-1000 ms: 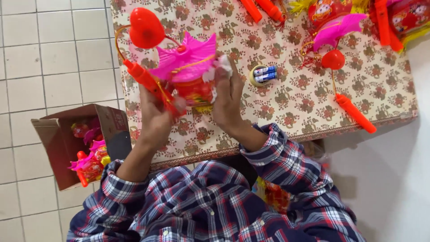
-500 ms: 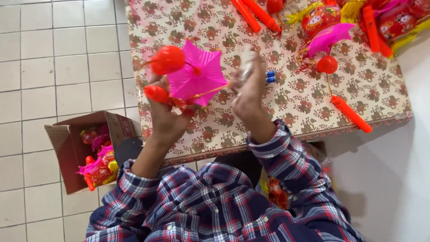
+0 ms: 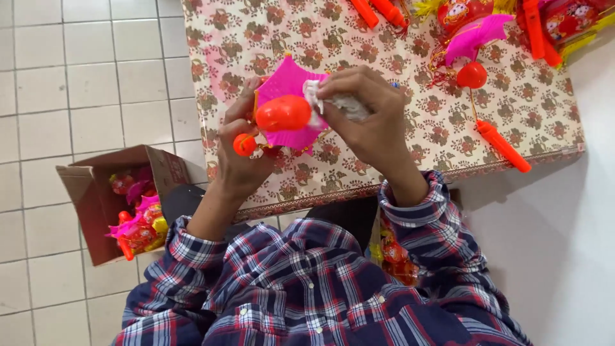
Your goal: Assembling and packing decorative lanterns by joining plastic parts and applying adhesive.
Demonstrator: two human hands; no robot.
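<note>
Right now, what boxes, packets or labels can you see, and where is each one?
Cardboard box: on the tiled floor left of the table, brown, open-topped, holding pink, red and yellow toy lanterns.
Clear bag: under the table edge beside the person's right sleeve, with red and yellow toys inside.
No labels, signs or screens are in view.

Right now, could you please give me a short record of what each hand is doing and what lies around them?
Left hand: holds a pink and orange plastic toy lantern above the table.
Right hand: presses a crumpled white cloth against the lantern.
Table: floral-patterned tablecloth, with a second pink lantern with an orange stick.
Floor: open brown cardboard box containing similar toys.
</note>
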